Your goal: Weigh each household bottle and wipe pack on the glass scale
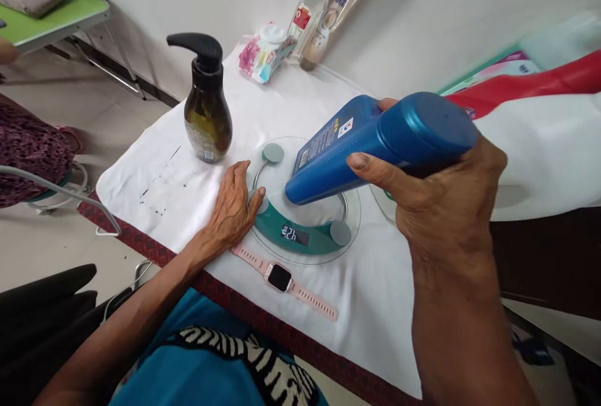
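My right hand (446, 187) is wrapped round the capped end of a blue bottle (335, 149). The bottle tilts, its base low over a round glass scale (310, 259); whether the two touch I cannot tell. Along the scale's near side runs a green band with a lit display (295, 235), its characters hard to read. My left hand (237, 205) lies at the scale's left edge, fingers laid out and thumb on a grey pad. Just in front of the scale is a pink smartwatch (279, 277) with a dark screen and its strap spread out.
A dark pump bottle (208, 111) stands behind my left hand. Against the wall are a pack of wipes (265, 55), a clear bottle (305, 14) and a tube (323, 36). A red-and-white item (539, 136) lies at right. Another person's patterned clothing (32, 149) shows at far left.
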